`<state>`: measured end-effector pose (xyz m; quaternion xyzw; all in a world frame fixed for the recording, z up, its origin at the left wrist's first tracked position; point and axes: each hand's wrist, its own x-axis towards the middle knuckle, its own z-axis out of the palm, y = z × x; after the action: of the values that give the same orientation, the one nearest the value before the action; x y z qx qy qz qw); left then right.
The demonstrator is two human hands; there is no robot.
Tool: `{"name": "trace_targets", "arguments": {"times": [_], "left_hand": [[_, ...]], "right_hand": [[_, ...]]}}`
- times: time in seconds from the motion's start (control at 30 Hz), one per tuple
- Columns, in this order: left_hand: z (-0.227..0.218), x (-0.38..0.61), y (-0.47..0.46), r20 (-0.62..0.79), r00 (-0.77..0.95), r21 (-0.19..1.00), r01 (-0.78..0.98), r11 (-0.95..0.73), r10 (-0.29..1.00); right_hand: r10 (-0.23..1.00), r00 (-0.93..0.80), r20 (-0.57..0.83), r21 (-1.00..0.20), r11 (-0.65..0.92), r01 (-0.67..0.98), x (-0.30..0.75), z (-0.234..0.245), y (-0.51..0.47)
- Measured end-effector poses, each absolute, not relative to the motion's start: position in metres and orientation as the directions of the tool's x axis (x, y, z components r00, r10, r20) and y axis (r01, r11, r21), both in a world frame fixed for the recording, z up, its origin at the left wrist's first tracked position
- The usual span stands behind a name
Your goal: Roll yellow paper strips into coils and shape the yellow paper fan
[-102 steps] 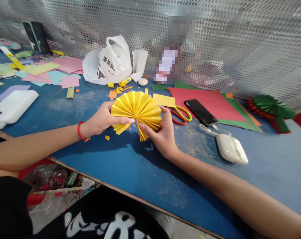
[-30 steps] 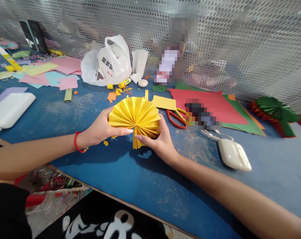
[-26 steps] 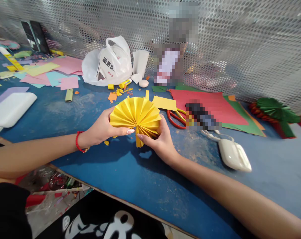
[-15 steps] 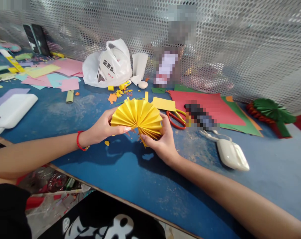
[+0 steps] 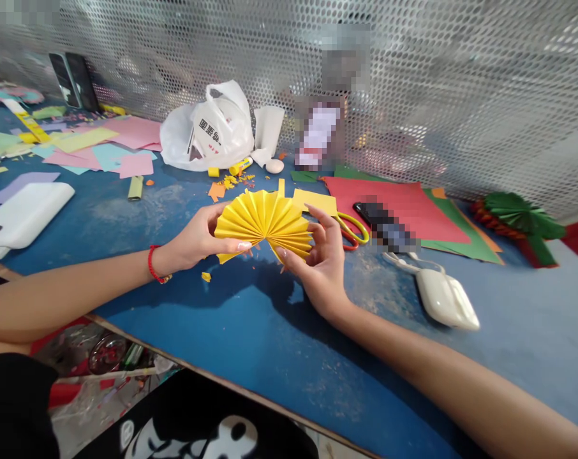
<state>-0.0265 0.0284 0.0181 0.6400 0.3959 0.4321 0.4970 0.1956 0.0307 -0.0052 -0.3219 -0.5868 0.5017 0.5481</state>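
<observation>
A pleated yellow paper fan (image 5: 264,220), spread in a wide arc, is held above the blue table. My left hand (image 5: 203,234) grips its left side, thumb on the front near the centre and the other fingers behind. At its right edge, my right hand (image 5: 323,264) pinches the lower folds between thumb and fingers, with the index finger raised off the paper. Just beyond the right hand lie scissors (image 5: 353,231) with red and yellow handles, partly hidden. A flat yellow paper piece (image 5: 315,201) rests behind the fan.
Red paper (image 5: 394,197) over green sheets lies at right, with a dark blurred object (image 5: 387,224) on it. Nearby are a white case (image 5: 446,296) and a green paper fan (image 5: 523,217). A plastic bag (image 5: 212,131), a phone (image 5: 319,135) and a white power bank (image 5: 28,213) stand or lie around.
The fan's right part has swung upward, leaving a gap at the bottom centre. My right index finger has lifted away from the paper. More of the scissors' yellow handle shows.
</observation>
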Motion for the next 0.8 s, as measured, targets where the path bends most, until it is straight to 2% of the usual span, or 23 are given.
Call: {"name": "trace_targets", "arguments": {"times": [0.13,0.33,0.53,0.67,0.8], "left_hand": [[0.017,-0.025,0.032,0.162,0.29,0.982,0.045,-0.182,0.943],[0.012,-0.019,0.031,0.243,0.172,0.963,0.074,-0.258,0.955],[0.01,-0.016,0.032,0.324,0.17,0.926,0.145,-0.349,0.931],[0.009,-0.013,0.032,0.423,0.153,0.852,0.269,-0.45,0.893],[0.009,-0.009,0.032,0.443,0.144,0.831,0.304,-0.465,0.885]], "right_hand": [[0.93,-0.149,0.336,-0.935,0.312,-0.167,0.196,-0.009,0.034],[0.928,-0.08,0.365,-0.919,0.345,-0.191,0.195,-0.013,0.04],[0.954,-0.11,0.28,-0.923,0.236,-0.304,0.195,-0.013,0.045],[0.958,-0.19,0.216,-0.94,0.151,-0.307,0.197,-0.013,0.044],[0.958,-0.243,0.155,-0.953,0.079,-0.294,0.197,-0.015,0.043]]}}
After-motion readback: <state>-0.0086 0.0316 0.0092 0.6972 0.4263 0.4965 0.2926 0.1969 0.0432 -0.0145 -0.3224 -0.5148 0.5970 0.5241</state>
